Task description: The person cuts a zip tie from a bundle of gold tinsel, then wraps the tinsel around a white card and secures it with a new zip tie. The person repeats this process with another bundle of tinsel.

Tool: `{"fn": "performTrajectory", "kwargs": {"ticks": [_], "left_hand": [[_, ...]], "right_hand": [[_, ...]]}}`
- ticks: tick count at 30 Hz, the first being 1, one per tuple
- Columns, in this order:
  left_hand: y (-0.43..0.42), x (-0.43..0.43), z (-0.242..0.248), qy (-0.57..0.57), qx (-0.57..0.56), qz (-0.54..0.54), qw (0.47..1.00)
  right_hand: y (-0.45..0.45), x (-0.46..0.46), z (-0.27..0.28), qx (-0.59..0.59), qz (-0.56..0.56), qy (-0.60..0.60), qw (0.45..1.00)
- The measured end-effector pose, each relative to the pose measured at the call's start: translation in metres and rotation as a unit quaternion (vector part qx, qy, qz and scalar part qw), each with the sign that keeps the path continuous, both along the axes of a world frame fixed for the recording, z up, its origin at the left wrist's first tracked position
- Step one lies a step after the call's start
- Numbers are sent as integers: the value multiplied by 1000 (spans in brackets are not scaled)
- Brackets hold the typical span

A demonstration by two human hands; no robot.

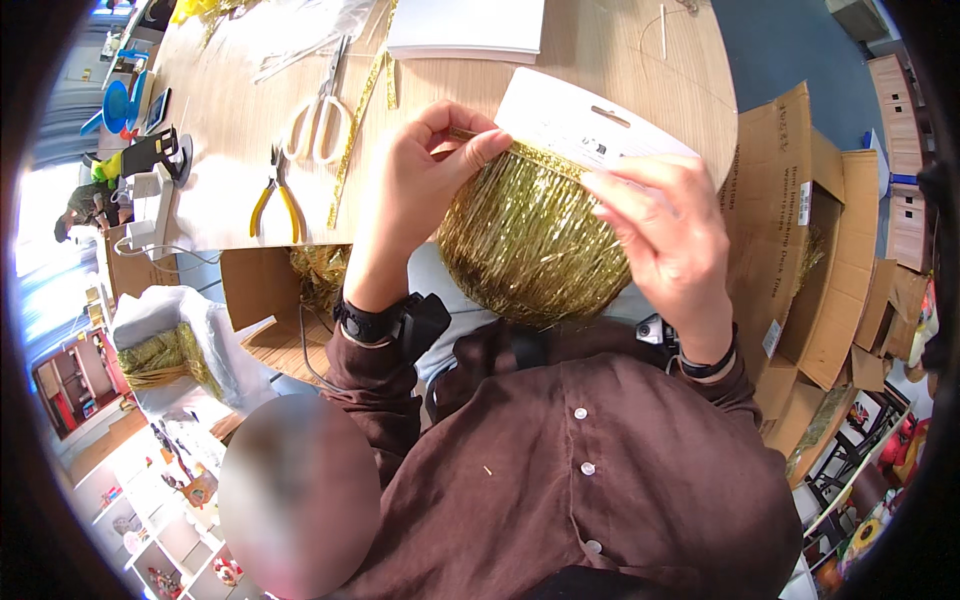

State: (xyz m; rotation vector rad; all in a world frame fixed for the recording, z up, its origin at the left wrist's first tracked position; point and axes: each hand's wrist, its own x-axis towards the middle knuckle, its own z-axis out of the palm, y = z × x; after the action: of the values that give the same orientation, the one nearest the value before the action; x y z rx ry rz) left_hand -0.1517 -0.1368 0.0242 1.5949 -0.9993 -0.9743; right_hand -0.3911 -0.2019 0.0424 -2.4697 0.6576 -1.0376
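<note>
My left hand (420,180) pinches the left end of a glittery gold band between thumb and forefinger. The band runs along the top of a gold tinsel fringe (536,240), which hangs down over the table's front edge towards my lap. My right hand (667,232) holds the band's right end with its fingertips. Behind the band lies a white header card (592,112) with a slotted hanging hole and some writing; its lower right part is hidden by my right hand.
Left on the wooden table (225,165) lie yellow-handled pliers (277,202), white-handled scissors (322,112) and a gold glitter strip (352,142). White cards (465,30) are stacked at the back. Open cardboard boxes (772,225) stand at the right; another box (259,289) holding gold tinsel is below the table's left front edge.
</note>
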Motion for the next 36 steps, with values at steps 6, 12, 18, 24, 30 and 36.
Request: {"fn": "performTrajectory", "kwargs": {"ticks": [6,12,18,24,30,36], "left_hand": [[0,-14,16,-183,-70,77,978],[14,-46,31,-320,-61,34,945],[8,-62,25,-364,-46,98,925],[9,-60,26,-326,-39,94,940],[11,-59,30,-348,-72,73,932],[23,-69,39,-331,-131,28,934]], "right_hand": [[-5,14,-13,-1,13,-13,1000],[-6,14,-13,31,8,-15,999],[-9,17,-15,26,24,-29,999],[-8,18,-16,30,17,-36,999],[-7,19,-13,56,4,-35,998],[-8,19,-13,84,2,-55,995]]}}
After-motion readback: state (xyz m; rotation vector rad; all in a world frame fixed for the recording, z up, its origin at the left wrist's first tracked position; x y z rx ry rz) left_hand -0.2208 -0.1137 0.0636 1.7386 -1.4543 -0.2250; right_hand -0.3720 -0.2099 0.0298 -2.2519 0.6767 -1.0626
